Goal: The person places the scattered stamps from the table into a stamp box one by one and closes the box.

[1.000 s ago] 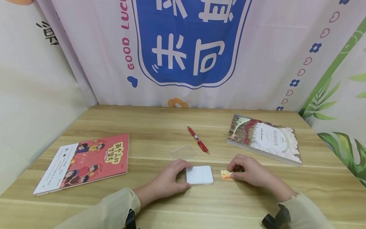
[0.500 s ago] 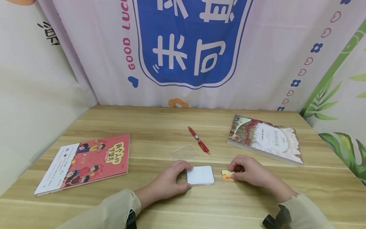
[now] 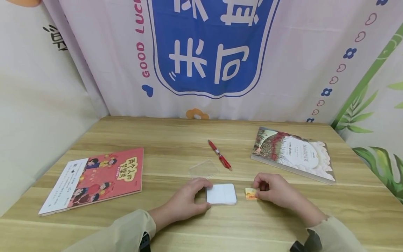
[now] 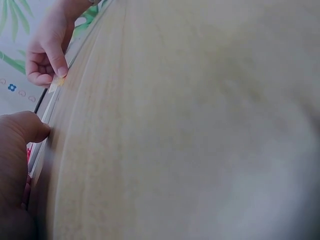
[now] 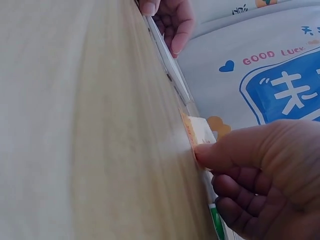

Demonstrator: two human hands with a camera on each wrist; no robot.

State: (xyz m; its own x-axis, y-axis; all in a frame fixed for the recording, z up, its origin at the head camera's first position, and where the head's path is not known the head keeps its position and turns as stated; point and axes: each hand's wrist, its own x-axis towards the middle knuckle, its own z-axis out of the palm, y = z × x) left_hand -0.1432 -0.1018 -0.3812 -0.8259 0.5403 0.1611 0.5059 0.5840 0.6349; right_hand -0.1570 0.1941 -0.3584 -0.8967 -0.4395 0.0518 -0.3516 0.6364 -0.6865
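Observation:
In the head view, a flat white rectangular case [image 3: 221,194] with rounded corners lies on the wooden table. My left hand [image 3: 187,199] holds its left edge, thumb at the near corner and index finger at the far one. To the right of the case, a small yellow-and-orange paper slip [image 3: 250,193] is pinched between the thumb and curled fingers of my right hand [image 3: 277,192]. A narrow strip of table separates slip and case. In the right wrist view the slip [image 5: 201,131] shows a pale face, tilted up off the table, with the thumb pressed on its lower end.
A clear thin plastic sheet [image 3: 204,169] lies just behind the left hand, and a red pen [image 3: 219,155] beyond it. A red picture book [image 3: 104,176] rests at the left, another book [image 3: 294,154] at the back right. A printed curtain [image 3: 283,70] hangs behind the table.

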